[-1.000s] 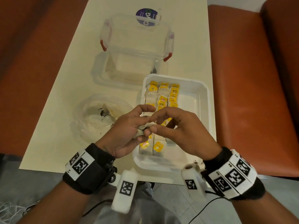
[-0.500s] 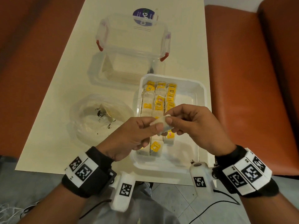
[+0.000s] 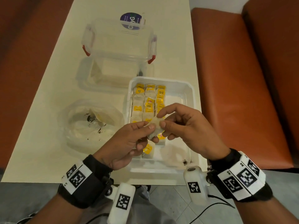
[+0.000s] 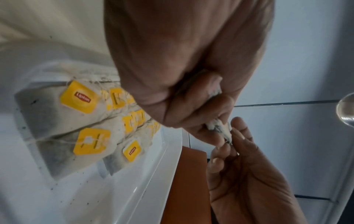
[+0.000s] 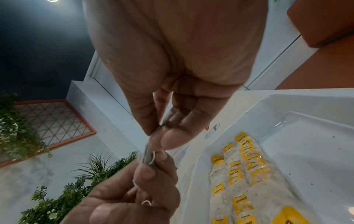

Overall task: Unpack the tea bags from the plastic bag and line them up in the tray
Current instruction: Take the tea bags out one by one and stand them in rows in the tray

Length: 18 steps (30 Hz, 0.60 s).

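Note:
Both hands hold one pale tea bag (image 3: 154,129) above the white tray (image 3: 191,101). My left hand (image 3: 129,139) pinches its near end between thumb and fingers; my right hand (image 3: 181,125) pinches the far end. The same tea bag (image 4: 218,128) shows crumpled between the fingers in the left wrist view, and the tea bag (image 5: 148,157) with its loose string shows in the right wrist view. Three rows of tea bags with yellow tags (image 3: 148,102) lie in the tray's left part. The clear plastic bag (image 3: 90,125) lies left of the tray, with one tea bag (image 3: 98,117) inside.
A clear lidded box (image 3: 119,41) with red clips stands behind the tray, with an open clear container (image 3: 111,75) in front of it. Loose tea crumbs (image 3: 186,161) dot the tray's near corner. Orange seats (image 3: 242,78) flank the cream table (image 3: 48,88).
Both hands have shifted slightly right and forward over the tray, and the tea bag between them has been pulled out longer from a crumpled lump.

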Available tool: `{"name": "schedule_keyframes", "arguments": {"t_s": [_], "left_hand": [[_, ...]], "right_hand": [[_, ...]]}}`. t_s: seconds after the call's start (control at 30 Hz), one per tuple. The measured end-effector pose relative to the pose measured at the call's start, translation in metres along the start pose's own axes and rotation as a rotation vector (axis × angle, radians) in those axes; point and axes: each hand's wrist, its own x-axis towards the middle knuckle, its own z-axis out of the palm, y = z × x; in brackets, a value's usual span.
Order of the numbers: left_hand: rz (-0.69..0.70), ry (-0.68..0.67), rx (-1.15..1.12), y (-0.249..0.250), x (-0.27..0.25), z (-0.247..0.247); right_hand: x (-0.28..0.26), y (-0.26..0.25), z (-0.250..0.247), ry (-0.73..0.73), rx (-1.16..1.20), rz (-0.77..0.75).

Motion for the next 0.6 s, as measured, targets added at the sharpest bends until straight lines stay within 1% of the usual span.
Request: {"name": "schedule_keyframes", "arguments": {"t_s": [0.17, 0.23, 0.47, 0.53, 0.6], "left_hand": [[-0.045, 0.013, -0.02, 0.0023, 0.0011, 0.0022], [-0.046, 0.019, 0.01, 0.003, 0.0004, 0.0006], [0.032, 0.108, 0.319, 0.0034, -0.0036, -0.0002], [0.03, 0.123, 0.41, 0.0023, -0.0053, -0.0023], [0.031, 0.168, 0.446, 0.0027, -0.008, -0.0073]], "right_hand": [[-0.0042, -0.0012, -0.0041, -0.042, -0.107, -0.002], [-0.0043, -0.0019, -0.0048, -0.047, -0.159, -0.009], [-0.0025, 0.0013, -0.0028, -0.058, -0.214, 0.017], [-0.0022, 0.0035, -0.0031, -0.045, -0.301, -0.002], [-0.0021, 0.0069, -0.0042, -0.064, -0.412, -0.002]]}}
